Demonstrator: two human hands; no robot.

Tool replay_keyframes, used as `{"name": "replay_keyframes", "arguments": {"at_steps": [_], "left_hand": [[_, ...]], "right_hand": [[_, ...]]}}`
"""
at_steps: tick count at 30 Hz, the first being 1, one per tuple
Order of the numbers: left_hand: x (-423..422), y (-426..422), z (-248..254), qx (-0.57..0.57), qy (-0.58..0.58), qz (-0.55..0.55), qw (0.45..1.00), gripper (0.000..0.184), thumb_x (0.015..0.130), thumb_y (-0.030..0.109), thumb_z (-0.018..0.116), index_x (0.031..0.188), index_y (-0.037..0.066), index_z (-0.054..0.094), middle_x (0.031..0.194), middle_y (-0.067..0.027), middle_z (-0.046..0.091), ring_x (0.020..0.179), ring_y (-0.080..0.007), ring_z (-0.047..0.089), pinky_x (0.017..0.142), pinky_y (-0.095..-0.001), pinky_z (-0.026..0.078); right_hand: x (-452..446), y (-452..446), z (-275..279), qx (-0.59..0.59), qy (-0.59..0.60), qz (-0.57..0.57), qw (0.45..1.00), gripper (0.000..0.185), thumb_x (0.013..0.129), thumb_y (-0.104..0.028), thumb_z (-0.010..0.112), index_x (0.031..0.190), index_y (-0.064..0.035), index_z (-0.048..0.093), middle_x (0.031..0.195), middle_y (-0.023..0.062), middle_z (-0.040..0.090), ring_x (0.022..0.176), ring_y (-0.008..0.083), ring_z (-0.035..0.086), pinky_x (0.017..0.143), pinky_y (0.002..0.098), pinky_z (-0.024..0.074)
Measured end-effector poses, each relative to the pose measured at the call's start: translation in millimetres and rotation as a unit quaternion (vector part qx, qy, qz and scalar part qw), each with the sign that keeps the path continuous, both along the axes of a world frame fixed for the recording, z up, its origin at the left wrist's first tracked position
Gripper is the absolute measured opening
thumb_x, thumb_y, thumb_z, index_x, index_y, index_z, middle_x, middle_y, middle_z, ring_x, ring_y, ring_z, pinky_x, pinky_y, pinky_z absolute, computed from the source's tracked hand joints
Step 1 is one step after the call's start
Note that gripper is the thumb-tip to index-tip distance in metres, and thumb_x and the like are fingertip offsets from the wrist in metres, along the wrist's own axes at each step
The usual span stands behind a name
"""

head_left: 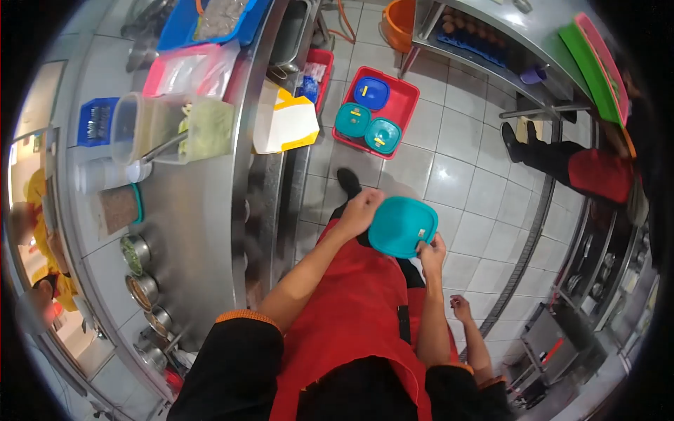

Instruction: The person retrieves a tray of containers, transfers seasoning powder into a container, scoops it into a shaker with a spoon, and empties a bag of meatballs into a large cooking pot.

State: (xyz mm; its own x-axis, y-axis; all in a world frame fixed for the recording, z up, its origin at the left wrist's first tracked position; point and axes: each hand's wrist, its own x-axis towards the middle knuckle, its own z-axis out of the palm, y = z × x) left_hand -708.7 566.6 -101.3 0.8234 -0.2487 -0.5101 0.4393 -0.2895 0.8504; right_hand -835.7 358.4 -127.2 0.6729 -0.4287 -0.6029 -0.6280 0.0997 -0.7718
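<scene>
A teal lid or lidded container (401, 226) with a small pale label is held out in front of the red apron. My right hand (432, 252) pinches its lower right edge, by the label. Close to its upper left edge is my left hand (361, 212), fingers curled; whether they grip the edge I cannot make out. On the floor ahead, a red crate (409, 90) holds a blue-lidded container (371, 93) and two teal-lidded ones (353, 120), (382, 135), each with a yellow label.
At left runs a steel counter (203, 210) with tubs and metal pots. A yellow and white box (291, 125) juts from it. Another person (600, 174) stands at right by shelves. A co-worker's hand (460, 307) is near my right forearm. An orange bucket (399, 27) stands ahead.
</scene>
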Motion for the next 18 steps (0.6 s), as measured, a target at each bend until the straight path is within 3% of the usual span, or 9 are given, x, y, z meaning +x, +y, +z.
{"name": "replay_keyframes", "arguments": {"at_steps": [3, 7, 9, 10, 11, 14, 16, 17, 18], "left_hand": [[24.1, 14.5, -31.3, -0.079, 0.117, 0.148, 0.979, 0.036, 0.09, 0.038, 0.056, 0.109, 0.007, 0.056, 0.091, -0.0069, 0.062, 0.078, -0.0175, 0.06, 0.067, -0.0289, 0.049], [39.5, 67.9, -104.8, 0.04, 0.142, 0.311, 0.939, 0.038, 0.087, 0.035, 0.061, 0.11, 0.009, 0.046, 0.095, -0.0072, 0.058, 0.071, -0.0145, 0.057, 0.058, -0.0277, 0.049], [54.8, 95.3, -119.6, 0.019, 0.178, 0.516, 0.838, 0.043, 0.087, 0.035, 0.062, 0.113, 0.011, 0.038, 0.1, -0.0075, 0.054, 0.068, -0.0152, 0.056, 0.056, -0.0276, 0.049], [65.8, 116.6, -128.9, 0.005, 0.164, 0.557, 0.814, 0.045, 0.088, 0.035, 0.061, 0.115, 0.011, 0.035, 0.104, -0.0085, 0.052, 0.069, -0.0169, 0.057, 0.057, -0.0283, 0.049], [67.4, 132.8, -134.8, -0.003, 0.158, 0.595, 0.788, 0.047, 0.088, 0.035, 0.061, 0.117, 0.011, 0.033, 0.109, -0.0096, 0.05, 0.069, -0.0185, 0.057, 0.057, -0.029, 0.049], [102.2, 148.8, -130.5, 0.064, 0.111, 0.603, 0.787, 0.046, 0.09, 0.033, 0.059, 0.119, 0.011, 0.031, 0.11, -0.011, 0.049, 0.069, -0.0188, 0.058, 0.059, -0.0304, 0.051], [119.2, 154.1, -129.3, 0.077, 0.092, 0.629, 0.768, 0.045, 0.09, 0.032, 0.058, 0.12, 0.011, 0.032, 0.111, -0.0107, 0.048, 0.071, -0.0193, 0.058, 0.06, -0.0312, 0.051], [120.5, 157.0, -133.0, 0.076, 0.075, 0.642, 0.759, 0.044, 0.09, 0.031, 0.057, 0.121, 0.011, 0.032, 0.113, -0.0105, 0.048, 0.074, -0.0198, 0.059, 0.062, -0.032, 0.052], [114.2, 165.8, -142.8, 0.095, 0.077, 0.643, 0.756, 0.044, 0.09, 0.031, 0.057, 0.121, 0.011, 0.032, 0.113, -0.0105, 0.048, 0.074, -0.0198, 0.059, 0.062, -0.032, 0.052]], "right_hand": [[65.2, -24.9, -26.5, 0.002, 0.025, 0.019, 1.0, 0.015, 0.071, 0.007, 0.049, 0.076, -0.0065, 0.051, 0.062, 0.0033, 0.053, 0.049, 0.0102, 0.048, 0.039, 0.0255, 0.0365], [148.9, -59.1, -108.5, -0.06, -0.042, 0.066, 0.995, 0.011, 0.067, 0.005, 0.053, 0.068, -0.0051, 0.049, 0.062, 0.0022, 0.053, 0.057, 0.01, 0.049, 0.049, 0.0263, 0.0406], [197.7, -78.9, -147.4, -0.144, -0.04, 0.149, 0.977, 0.009, 0.067, -0.001, 0.057, 0.07, -0.0044, 0.049, 0.061, 0.0037, 0.051, 0.057, 0.0126, 0.047, 0.054, 0.0307, 0.0411], [234.3, -75.3, -131.3, -0.276, -0.088, 0.241, 0.926, 0.01, 0.068, -0.003, 0.057, 0.072, -0.0035, 0.048, 0.06, 0.0078, 0.049, 0.057, 0.0154, 0.047, 0.055, 0.0324, 0.0418], [258.1, -86.4, -156.6, -0.301, -0.143, 0.278, 0.901, 0.012, 0.068, -0.004, 0.058, 0.075, -0.0026, 0.049, 0.061, 0.0116, 0.049, 0.056, 0.0188, 0.048, 0.055, 0.0347, 0.0423], [330.4, -102.0, -200.8, -0.276, -0.132, 0.343, 0.888, 0.015, 0.07, -0.002, 0.061, 0.079, -0.0024, 0.049, 0.061, 0.0126, 0.051, 0.051, 0.0164, 0.05, 0.05, 0.0321, 0.0417], [362.5, -120.0, -259.2, -0.211, -0.157, 0.354, 0.898, 0.013, 0.073, -0.001, 0.059, 0.08, -0.0033, 0.049, 0.061, 0.0058, 0.049, 0.049, 0.0109, 0.047, 0.047, 0.0284, 0.0406], [373.4, -128.2, -279.0, -0.205, -0.094, 0.369, 0.902, 0.012, 0.074, -0.001, 0.058, 0.08, -0.0042, 0.048, 0.063, 0.0026, 0.049, 0.053, 0.0087, 0.047, 0.051, 0.0269, 0.0416], [375.6, -136.6, -315.4, -0.169, -0.148, 0.353, 0.908, 0.012, 0.075, -0.002, 0.058, 0.079, -0.0048, 0.047, 0.066, 0.0021, 0.05, 0.059, 0.0076, 0.047, 0.056, 0.0258, 0.0428]]}}
